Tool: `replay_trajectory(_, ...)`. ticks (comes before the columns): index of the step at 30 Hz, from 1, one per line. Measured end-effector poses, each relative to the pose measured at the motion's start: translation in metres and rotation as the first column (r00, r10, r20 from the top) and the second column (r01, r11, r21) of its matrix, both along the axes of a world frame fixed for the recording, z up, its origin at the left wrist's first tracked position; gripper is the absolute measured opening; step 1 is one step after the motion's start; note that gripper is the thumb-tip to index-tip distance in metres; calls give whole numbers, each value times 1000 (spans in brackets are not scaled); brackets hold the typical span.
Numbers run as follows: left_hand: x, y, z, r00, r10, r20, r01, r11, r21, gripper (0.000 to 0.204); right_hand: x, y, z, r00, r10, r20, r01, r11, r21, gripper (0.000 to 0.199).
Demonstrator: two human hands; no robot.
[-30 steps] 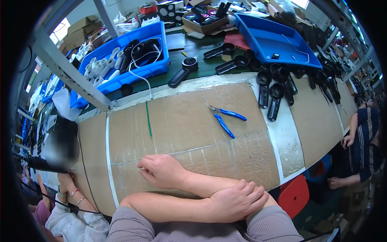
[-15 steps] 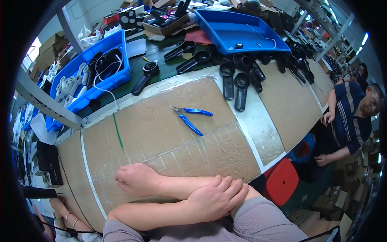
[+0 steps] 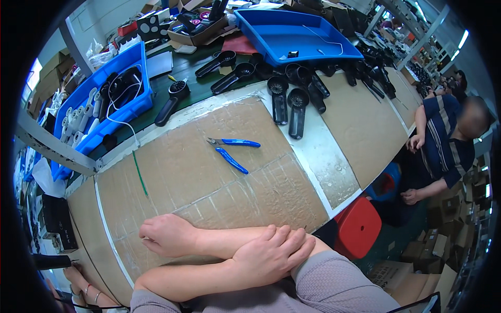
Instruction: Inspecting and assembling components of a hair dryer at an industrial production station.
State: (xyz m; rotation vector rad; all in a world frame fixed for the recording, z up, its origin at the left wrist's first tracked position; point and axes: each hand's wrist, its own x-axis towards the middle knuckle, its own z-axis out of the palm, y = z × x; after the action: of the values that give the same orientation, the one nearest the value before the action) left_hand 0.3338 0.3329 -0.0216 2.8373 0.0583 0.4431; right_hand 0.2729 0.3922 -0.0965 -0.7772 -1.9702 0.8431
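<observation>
The person's arms are crossed at the near edge of the surface (image 3: 209, 172), which is covered in taped cardboard. The right hand (image 3: 168, 235) lies to the left, loosely curled with knuckles up, resting on the cardboard and holding nothing. The left hand (image 3: 271, 255) lies flat with fingers spread over the right forearm, also empty.

The nearest tool is the pliers (image 3: 232, 151), lying flat on the cardboard well beyond both hands. Their blue handles are splayed: one runs about level to the right, the other slants down toward the right. The jaws point left.

A thin green tie (image 3: 139, 173) lies left of the pliers, its long axis running away from the person. Black dryers (image 3: 292, 101) lie farther back, beside two blue bins (image 3: 300, 36). A co-worker sits at the right.
</observation>
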Motion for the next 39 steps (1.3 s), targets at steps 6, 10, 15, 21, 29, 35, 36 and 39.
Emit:
replay_trajectory(6,2,1,-2,1000,-1,11,1,1000,15,52,3,2,2,1000,5,12,-5,1000,-8,8)
replay_trajectory(10,-1,0,-4,999,27,19,-27,1000,-16,53,0,-1,6,999,16,28,-15,999,-32,9)
replay_trajectory(15,-1,-10,-13,991,78,111,-75,997,-27,51,3,1,7,999,-9,-39,8,999,-34,10)
replay_trajectory(21,-5,-33,-30,975,213,62,-213,977,-1,74,-1,0,5,1000,6,11,-7,999,43,10)
replay_trajectory(29,-27,-77,-43,923,187,337,-230,969,91,88,-7,-10,11,989,-46,142,25,989,144,10)
replay_trajectory(35,-45,-113,-8,964,134,228,-118,990,-81,76,-8,-34,14,886,-163,434,27,952,305,33)
replay_trajectory(36,-43,-119,-7,962,149,227,-135,988,-73,76,-10,-45,15,890,-152,430,11,950,312,33)
replay_trajectory(39,-22,-142,-16,862,113,494,-156,987,46,41,-11,-74,15,839,-231,492,11,912,409,48)
